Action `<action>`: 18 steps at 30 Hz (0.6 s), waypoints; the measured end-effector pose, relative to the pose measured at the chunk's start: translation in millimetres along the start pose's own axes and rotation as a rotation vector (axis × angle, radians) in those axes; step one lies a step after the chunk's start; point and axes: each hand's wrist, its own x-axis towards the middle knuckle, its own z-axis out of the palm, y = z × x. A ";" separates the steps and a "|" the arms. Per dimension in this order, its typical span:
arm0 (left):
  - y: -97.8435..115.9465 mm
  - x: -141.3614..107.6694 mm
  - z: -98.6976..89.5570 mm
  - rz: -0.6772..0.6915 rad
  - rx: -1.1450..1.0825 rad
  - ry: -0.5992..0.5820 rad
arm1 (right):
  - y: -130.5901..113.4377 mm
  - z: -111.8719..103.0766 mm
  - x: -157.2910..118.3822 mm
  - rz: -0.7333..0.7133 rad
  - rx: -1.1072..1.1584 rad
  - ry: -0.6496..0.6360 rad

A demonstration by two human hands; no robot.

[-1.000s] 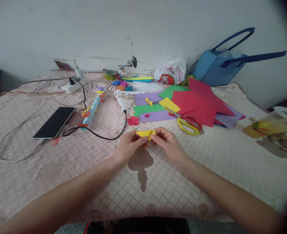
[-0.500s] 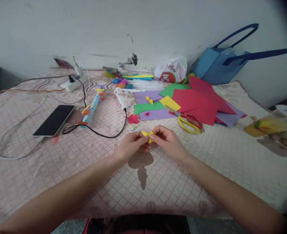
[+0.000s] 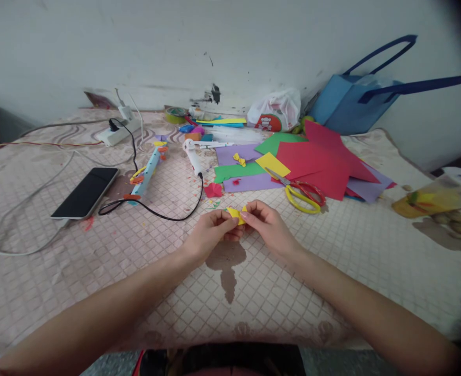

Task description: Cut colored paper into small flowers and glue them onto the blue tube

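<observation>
A small folded piece of yellow paper [image 3: 236,214] is held between both hands above the patterned tablecloth [image 3: 230,326]. My left hand [image 3: 214,230] pinches its left side between thumb and fingers. From the other side, my right hand [image 3: 267,222] grips the right end with thumb and forefinger. The fingertips of the two hands nearly meet and cover parts of the paper. Just beyond the hands lie a red paper scrap [image 3: 214,190] and yellow-handled scissors [image 3: 301,200].
Coloured sheets [image 3: 317,164] spread behind the scissors. A white glue gun [image 3: 192,156] with a black cord, a light blue decorated strip [image 3: 147,175] and a phone [image 3: 86,193] lie leftward. A blue bag [image 3: 342,104] stands behind; a plastic cup [image 3: 434,197] is at right.
The fingers have shifted slightly around the yellow paper, and its visible shape is a little different. Both hands stay in nearly the same place.
</observation>
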 end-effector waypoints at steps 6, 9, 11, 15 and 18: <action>-1.0 2.8 -3.5 -0.041 -0.034 -0.025 | -3.6 -2.3 -2.0 -0.160 -0.190 -0.097; 0.0 3.6 -5.5 -0.017 -0.092 -0.019 | -6.3 -3.6 -3.0 -0.275 -0.273 -0.158; 0.6 4.0 -6.6 -0.017 -0.122 -0.023 | -6.6 -4.6 -2.6 -0.343 -0.340 -0.143; -0.5 5.0 -8.3 0.001 -0.126 -0.011 | -4.1 -5.3 -0.8 -0.340 -0.367 -0.082; -2.4 5.7 -8.1 0.044 -0.082 0.023 | -0.9 -4.4 -0.2 -0.194 -0.227 -0.065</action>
